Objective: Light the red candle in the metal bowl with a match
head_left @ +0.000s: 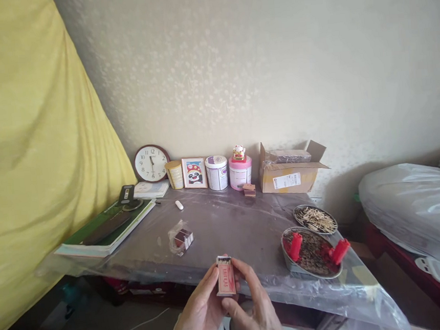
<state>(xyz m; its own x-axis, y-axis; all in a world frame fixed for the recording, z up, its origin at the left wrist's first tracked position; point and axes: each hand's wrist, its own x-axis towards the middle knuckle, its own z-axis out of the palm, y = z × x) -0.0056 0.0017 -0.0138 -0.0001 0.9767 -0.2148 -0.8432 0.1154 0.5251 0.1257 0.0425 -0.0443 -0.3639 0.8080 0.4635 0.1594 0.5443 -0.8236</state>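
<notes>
In front of the table's near edge, a matchbox [226, 281] with red print is held upright between both hands. Its inner tray sticks out a little at the top, and dark match heads show there. My left hand [199, 309] grips the left side, thumb along the edge. On the other side, my right hand [253, 302] has its fingers round the box and its thumb at the lower end. Beyond them, a pack of matchboxes [183, 239] in torn clear wrap lies on the table. Another small stack of matchboxes [249, 190] stands at the back.
At the right are a tin with red candles [311, 253] and a dish of matchsticks [316, 220]. A cardboard box [292, 176], tubs [217, 174], a framed panda picture [194, 174] and a clock [151, 164] line the wall. A large green book [106, 229] lies left.
</notes>
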